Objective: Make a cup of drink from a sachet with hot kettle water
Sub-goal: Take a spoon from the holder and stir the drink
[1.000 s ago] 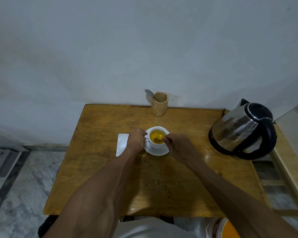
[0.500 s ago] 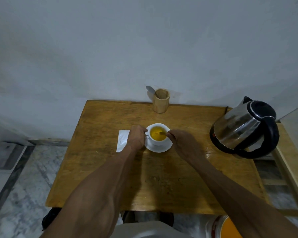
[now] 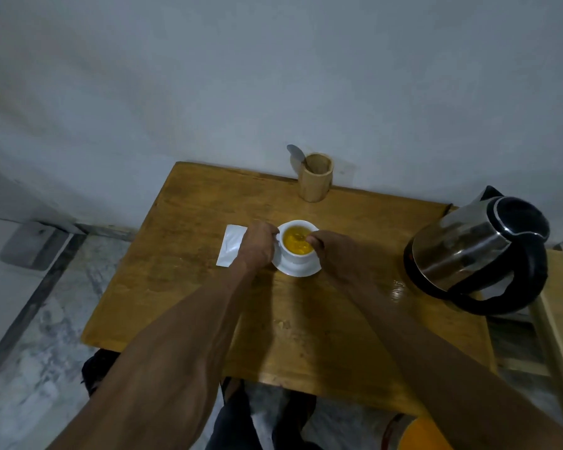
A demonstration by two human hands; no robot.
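While the right hand (image 3: 335, 254) pinches a spoon (image 3: 298, 237) in the full cup (image 3: 298, 245), left hand (image 3: 257, 245) closed on its handle, brisk stirring could slop hot drink onto the saucer (image 3: 298, 271). Sachet (image 3: 229, 245) left of cup, kettle (image 3: 478, 251) right, wooden holder (image 3: 315, 181) behind; nothing obstructs.

right hand (image 3: 335, 254) | fingers shifted over cup (image 3: 298, 254) rim; spoon stirring
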